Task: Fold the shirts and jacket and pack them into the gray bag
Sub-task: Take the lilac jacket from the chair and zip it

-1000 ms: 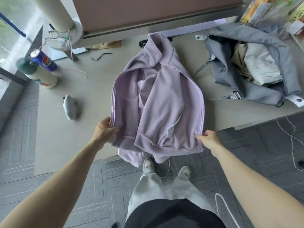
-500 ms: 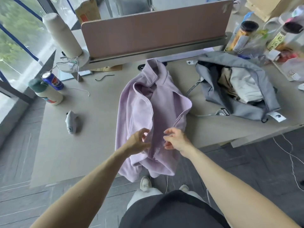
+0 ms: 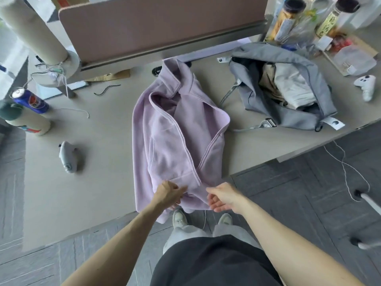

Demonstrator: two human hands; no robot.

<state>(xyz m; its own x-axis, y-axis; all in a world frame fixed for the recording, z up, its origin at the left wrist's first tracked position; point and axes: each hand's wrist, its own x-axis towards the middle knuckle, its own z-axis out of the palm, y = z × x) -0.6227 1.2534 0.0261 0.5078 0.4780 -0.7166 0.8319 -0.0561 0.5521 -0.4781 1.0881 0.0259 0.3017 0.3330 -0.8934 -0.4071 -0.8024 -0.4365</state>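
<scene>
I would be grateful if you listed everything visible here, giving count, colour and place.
jacket: one, lilac, unzipped, mid-desk, hem hanging over the near edge
bag: one, gray, open, right of the jacket
folded clothes: several, white and beige, inside the bag
gray controller: one, left of the jacket
white controller: one, right of the bag
can: one, blue, far left
black wire: one, behind the jacket's left side
jars: two, dark-lidded, behind the bag
cardboard roll: one, beige, upper left
partition: one, brown, behind the jacket
desk: one, beige
left hand: one, gripping the jacket's hem
right hand: one, open, beside the hem
</scene>
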